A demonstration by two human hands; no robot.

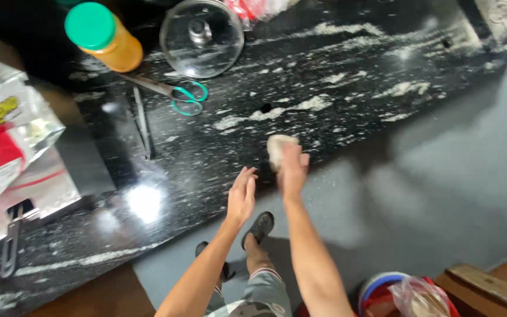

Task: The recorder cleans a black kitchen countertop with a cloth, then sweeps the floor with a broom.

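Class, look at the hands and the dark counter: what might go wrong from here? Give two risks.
1. The right hand holds a pale dough lump right at the counter edge; it may drop to the floor.
2. Scissors lie unguarded on the counter near a glass lid; a sweeping arm might knock either.

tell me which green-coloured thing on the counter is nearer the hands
The scissors with green handles, lying flat on the black counter below the glass lid. The jar with the green cap stands farther back, at the left.
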